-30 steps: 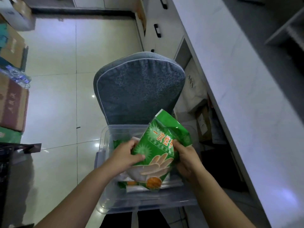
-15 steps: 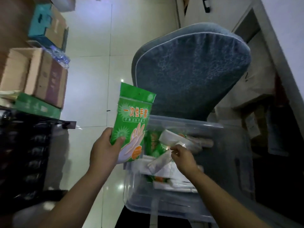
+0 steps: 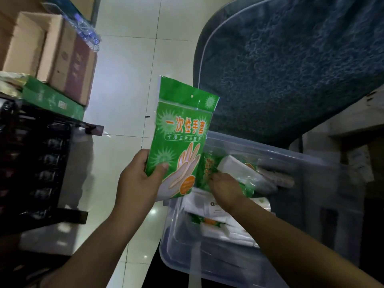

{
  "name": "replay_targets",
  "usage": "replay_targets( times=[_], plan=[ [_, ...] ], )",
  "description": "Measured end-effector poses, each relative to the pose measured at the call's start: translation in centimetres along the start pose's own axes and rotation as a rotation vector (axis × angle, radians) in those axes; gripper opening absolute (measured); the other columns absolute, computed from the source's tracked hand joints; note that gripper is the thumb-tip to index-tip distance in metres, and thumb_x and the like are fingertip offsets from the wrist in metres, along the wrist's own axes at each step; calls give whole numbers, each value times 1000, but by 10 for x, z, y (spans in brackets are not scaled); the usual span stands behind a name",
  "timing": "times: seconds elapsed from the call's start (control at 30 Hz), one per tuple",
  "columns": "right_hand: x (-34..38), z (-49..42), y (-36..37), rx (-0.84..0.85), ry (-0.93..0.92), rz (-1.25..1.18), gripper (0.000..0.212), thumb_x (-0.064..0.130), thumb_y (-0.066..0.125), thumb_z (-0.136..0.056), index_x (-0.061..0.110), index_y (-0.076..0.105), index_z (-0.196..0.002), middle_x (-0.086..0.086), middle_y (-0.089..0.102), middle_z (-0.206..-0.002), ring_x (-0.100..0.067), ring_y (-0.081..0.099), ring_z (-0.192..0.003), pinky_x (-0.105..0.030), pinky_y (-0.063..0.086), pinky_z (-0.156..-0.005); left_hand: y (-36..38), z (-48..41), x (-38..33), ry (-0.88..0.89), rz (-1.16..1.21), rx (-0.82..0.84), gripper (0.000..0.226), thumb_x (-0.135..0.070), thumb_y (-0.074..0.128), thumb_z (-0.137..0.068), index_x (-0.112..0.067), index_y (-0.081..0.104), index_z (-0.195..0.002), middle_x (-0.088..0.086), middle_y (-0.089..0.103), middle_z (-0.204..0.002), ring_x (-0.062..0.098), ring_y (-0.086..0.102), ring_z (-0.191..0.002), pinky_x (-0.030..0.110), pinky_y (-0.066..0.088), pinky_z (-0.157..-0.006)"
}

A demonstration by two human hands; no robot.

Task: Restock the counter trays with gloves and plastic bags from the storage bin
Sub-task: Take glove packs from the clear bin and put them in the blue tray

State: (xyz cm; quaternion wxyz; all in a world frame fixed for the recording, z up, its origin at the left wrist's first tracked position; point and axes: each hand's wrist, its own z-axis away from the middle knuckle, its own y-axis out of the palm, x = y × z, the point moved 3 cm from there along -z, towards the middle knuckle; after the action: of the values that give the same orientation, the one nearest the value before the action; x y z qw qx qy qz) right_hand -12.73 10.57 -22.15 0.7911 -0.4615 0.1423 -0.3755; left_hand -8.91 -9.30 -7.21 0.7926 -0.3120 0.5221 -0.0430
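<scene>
My left hand (image 3: 139, 181) holds a green pack of disposable gloves (image 3: 180, 129) upright, just left of the clear plastic storage bin (image 3: 291, 260). My right hand (image 3: 225, 187) is inside the bin, fingers closed on a second green glove pack (image 3: 207, 171) that leans against a white bundle of plastic bags (image 3: 245, 173). More white bag packs (image 3: 218, 229) and green packs lie flat on the bin's floor. The counter trays are out of view.
The bin sits on a chair whose blue-grey padded back (image 3: 291, 65) rises behind it. Cardboard boxes (image 3: 52, 53) and a green carton (image 3: 52, 98) are stacked at left above a dark rack (image 3: 37, 163). Pale tiled floor (image 3: 124, 80) lies between.
My left hand took the glove pack out to the left of the bin and holds it there. My right hand went back into the bin and closed on another green pack.
</scene>
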Motion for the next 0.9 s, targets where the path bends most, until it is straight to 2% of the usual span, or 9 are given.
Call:
replay_targets(
  times=[0.07,0.1,0.17,0.3,0.4,0.53,0.6,0.7,0.9],
  plan=[
    [2,-17,13,9,-63,31,29,3,48,-88,1,60,-114,-20,60,-118,-33,54,-109,-40,41,-97,-2,-1,4,-11,9,-2,21,-17,63,-83,-35,55,-76,-27,64,-76,-8,58,-66,6,41,-50],
    [1,-21,16,30,-66,80,30,4,46,-90,0,57,-118,-20,58,-122,-33,51,-113,-41,36,-104,-3,-1,6,-22,15,1,20,-17,63,-83,-35,55,-77,-26,65,-78,-7,60,-67,9,42,-52],
    [1,-21,19,58,-72,193,28,7,49,-89,3,58,-116,-17,61,-118,-32,51,-112,-41,33,-105,-6,-2,9,-43,23,5,20,-17,63,-83,-35,56,-78,-23,66,-79,-4,61,-68,19,45,-55],
    [-2,1,5,15,-21,201,16,6,60,-79,10,70,-91,-10,71,-94,-27,59,-98,-39,35,-103,-13,3,8,-53,19,4,20,-16,63,-83,-34,57,-78,-22,66,-79,-6,60,-67,7,44,-52],
    [-9,35,-17,24,127,111,13,1,71,-62,13,70,-64,-6,69,-68,-23,64,-70,-33,48,-80,-16,9,6,-77,1,12,17,-18,62,-83,-33,55,-79,-15,66,-77,-5,59,-69,13,42,-53],
    [-26,95,-44,-180,372,-140,24,3,84,-42,9,61,-47,-11,60,-50,-28,56,-43,-27,45,-44,-18,16,-2,-77,-17,26,17,-15,60,-85,-31,55,-82,-13,64,-76,-5,58,-69,21,39,-55],
    [-37,122,-56,-302,510,-317,19,9,81,-59,7,63,-56,-12,63,-60,-32,59,-53,-26,39,-44,-20,17,-9,-67,-24,39,13,-14,60,-85,-26,55,-85,-11,64,-76,0,59,-69,24,41,-55],
    [-53,161,-78,-510,738,-557,21,23,73,-75,16,59,-61,-5,60,-64,-21,51,-56,-20,25,-42,-22,20,-25,-34,-20,89,13,-11,59,-84,-24,56,-84,-7,64,-76,11,59,-71,30,43,-60],
    [-43,230,-134,-693,988,-864,13,34,70,-76,29,61,-68,8,62,-63,-11,61,-61,-26,43,-49,-20,30,-70,49,27,195,13,-12,58,-85,-23,58,-91,-5,66,-81,20,60,-77,38,47,-69]
  ],
)
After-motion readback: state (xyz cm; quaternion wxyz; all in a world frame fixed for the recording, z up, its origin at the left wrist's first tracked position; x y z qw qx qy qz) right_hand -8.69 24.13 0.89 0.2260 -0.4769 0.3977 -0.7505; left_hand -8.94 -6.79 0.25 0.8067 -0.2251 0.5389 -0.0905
